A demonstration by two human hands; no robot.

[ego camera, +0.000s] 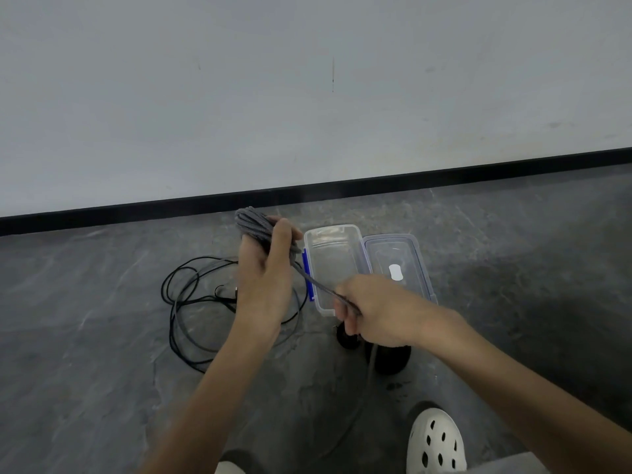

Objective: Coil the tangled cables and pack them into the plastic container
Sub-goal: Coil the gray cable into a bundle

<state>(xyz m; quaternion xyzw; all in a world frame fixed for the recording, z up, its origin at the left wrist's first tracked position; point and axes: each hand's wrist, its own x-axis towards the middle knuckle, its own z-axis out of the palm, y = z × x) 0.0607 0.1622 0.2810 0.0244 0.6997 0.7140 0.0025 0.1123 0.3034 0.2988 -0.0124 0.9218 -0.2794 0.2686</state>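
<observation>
White clog (436, 443) sits lowest on the floor. Above it, the right hand (376, 311) pinches a taut strand of the grey braided cable (252, 223), mostly coiled in the gripping left hand (265, 268). Just right of that coil, the clear plastic container (330, 268) lies open, long axis pointing away. A black cable (178, 302) sprawls tangled on the left.
</observation>
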